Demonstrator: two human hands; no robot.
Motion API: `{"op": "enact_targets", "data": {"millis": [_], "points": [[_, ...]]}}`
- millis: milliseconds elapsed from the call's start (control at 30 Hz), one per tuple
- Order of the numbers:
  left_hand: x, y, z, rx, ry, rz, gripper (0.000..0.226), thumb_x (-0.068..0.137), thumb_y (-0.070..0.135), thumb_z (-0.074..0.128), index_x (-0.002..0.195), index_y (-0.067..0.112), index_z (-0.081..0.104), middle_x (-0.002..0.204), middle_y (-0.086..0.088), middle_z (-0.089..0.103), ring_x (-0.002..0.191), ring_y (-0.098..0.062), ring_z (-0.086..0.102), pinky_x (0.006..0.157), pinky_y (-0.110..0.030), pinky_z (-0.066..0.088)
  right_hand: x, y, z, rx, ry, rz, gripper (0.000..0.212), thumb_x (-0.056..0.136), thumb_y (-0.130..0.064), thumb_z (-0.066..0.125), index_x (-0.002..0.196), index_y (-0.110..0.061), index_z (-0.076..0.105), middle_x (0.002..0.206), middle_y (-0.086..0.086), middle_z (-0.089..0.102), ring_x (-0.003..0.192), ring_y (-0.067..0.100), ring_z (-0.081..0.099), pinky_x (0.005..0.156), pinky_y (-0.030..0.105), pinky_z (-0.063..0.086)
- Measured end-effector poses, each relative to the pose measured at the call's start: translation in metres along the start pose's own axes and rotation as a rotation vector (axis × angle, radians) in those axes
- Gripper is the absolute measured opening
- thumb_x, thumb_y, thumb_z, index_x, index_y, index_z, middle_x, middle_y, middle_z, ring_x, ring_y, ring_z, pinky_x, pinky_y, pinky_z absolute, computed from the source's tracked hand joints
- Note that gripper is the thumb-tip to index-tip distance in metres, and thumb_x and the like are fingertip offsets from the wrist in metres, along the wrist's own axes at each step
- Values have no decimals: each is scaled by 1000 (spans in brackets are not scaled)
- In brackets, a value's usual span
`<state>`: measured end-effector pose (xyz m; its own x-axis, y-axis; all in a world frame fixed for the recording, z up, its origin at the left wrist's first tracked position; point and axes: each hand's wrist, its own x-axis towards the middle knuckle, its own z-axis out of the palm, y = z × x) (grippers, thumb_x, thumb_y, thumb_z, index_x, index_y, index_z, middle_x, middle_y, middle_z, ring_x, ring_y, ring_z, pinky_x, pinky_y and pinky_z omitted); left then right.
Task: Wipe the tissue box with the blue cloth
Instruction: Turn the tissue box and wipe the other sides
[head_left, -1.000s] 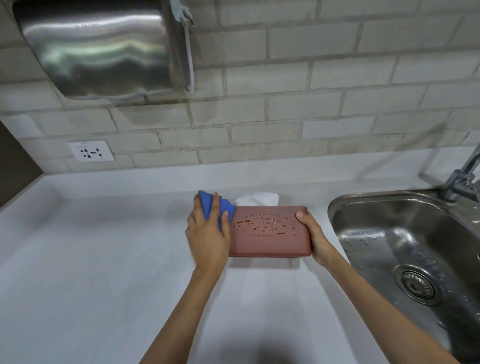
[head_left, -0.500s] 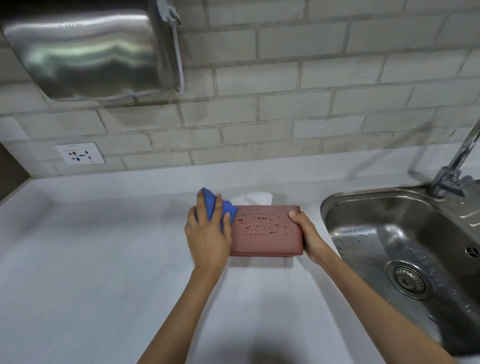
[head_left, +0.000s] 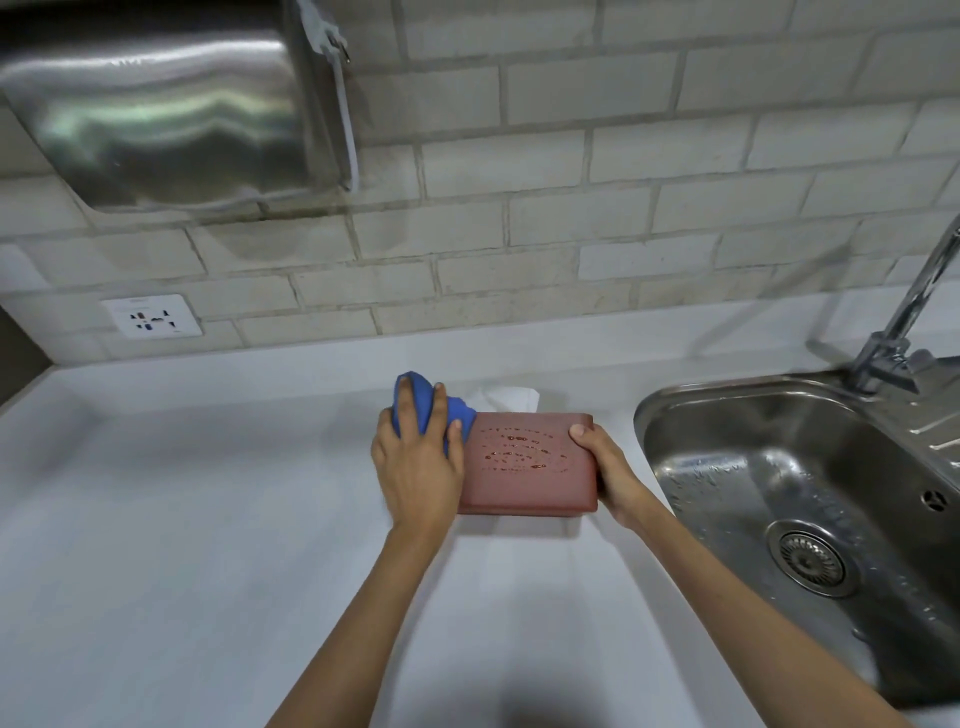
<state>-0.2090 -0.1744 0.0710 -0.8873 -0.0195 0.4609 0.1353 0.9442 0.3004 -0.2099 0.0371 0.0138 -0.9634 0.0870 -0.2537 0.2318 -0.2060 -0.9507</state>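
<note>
On the bench (head_left: 156, 519), the left hand (head_left: 418, 467) presses a bunched blue cloth (head_left: 423, 405) against the tissue box (head_left: 527, 467). The right hand (head_left: 610, 475) clasps the box's other end.

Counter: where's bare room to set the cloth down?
Bare counter left of the left hand, out to the socket wall; also the strip in front of the tissue box, between the forearms. Right is tight: right hand, then the sink.

The tissue box (head_left: 527, 465), reddish-brown and rectangular, sat tipped on its side, its broad face up and beaded with wet droplets. A white tissue (head_left: 506, 399) poked out from its far side. The blue cloth (head_left: 423, 408), bunched into a wad, pressed against the box's left end.
</note>
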Motion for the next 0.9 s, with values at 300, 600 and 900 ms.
{"op": "enact_targets", "data": {"millis": [300,600,900], "points": [[-60,-23,-2,73,3,260,48,90,37,35,123,16,64,134,-15,57,116,-32,48,81,-42,53,1,1,-1,-20,-8,-7,68,54,-62,68,110,-26,57,110,0,67,94,19,65,92,43,50],[-22,20,1,42,-40,183,44,90,34,44,127,17,60,137,-17,54,113,-38,59,88,-45,50,-5,-2,1,-32,26,-7,54,50,-64,66,96,-36,58,88,-13,69,71,4,68,66,26,52],[-19,-15,-1,-53,-57,76,47,94,34,37,135,17,51,148,-17,41,126,-45,42,102,-56,37,-6,-4,2,-36,18,6,53,49,-64,66,94,-38,58,85,-16,70,68,1,68,65,24,51]]}}
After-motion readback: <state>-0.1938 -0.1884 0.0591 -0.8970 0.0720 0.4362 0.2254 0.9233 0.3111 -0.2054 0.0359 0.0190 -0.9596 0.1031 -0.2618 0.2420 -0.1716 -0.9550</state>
